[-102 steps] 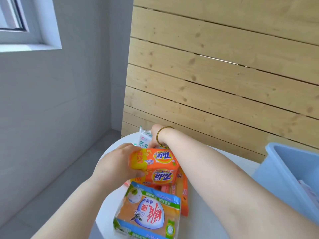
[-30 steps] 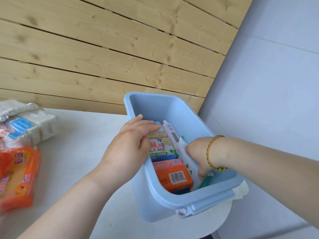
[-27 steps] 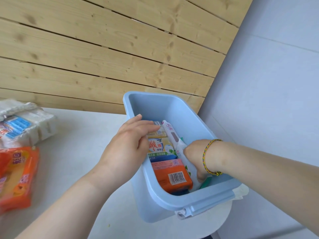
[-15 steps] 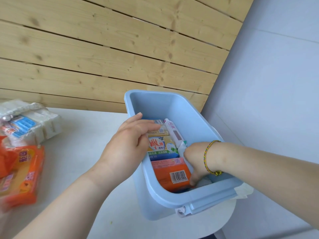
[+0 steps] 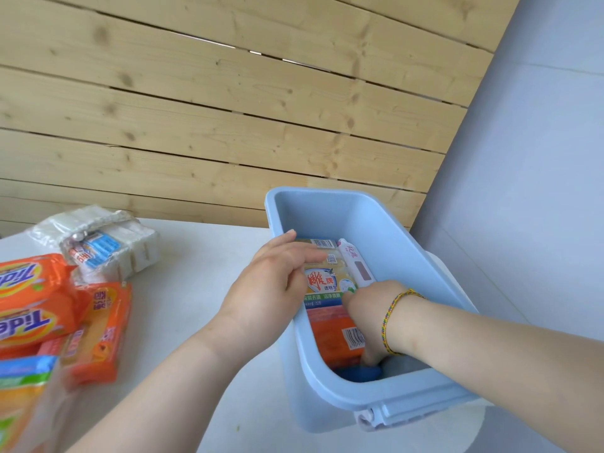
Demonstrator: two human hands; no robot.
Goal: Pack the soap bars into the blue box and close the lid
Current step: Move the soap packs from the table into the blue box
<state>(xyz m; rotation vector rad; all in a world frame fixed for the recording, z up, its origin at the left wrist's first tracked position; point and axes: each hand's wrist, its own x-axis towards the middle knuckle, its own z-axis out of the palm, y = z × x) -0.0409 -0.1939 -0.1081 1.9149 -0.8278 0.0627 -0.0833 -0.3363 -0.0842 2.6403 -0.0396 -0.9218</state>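
The blue box (image 5: 385, 233) stands open at the table's right edge. Inside lie a yellow soap pack (image 5: 323, 277), an orange soap bar (image 5: 330, 335) and a white, pink-printed bar (image 5: 355, 263) along the right wall. My left hand (image 5: 271, 289) is draped over the left rim, fingers inside on the yellow pack. My right hand (image 5: 369, 308) reaches down into the near end beside the orange bar. Its fingertips are hidden low in the box, next to something dark blue (image 5: 359, 374).
On the white table (image 5: 196, 273) to the left lie orange Tide bars (image 5: 29, 302), an orange soap pack (image 5: 101, 331), a white soap bundle (image 5: 104, 246) and a blue-and-yellow pack (image 5: 23, 397). A wooden slat wall stands behind, a grey wall to the right.
My right hand has pushed deeper into the near end of the box, and the white-green packet it pressed down is out of sight. My left hand stays on the rim.
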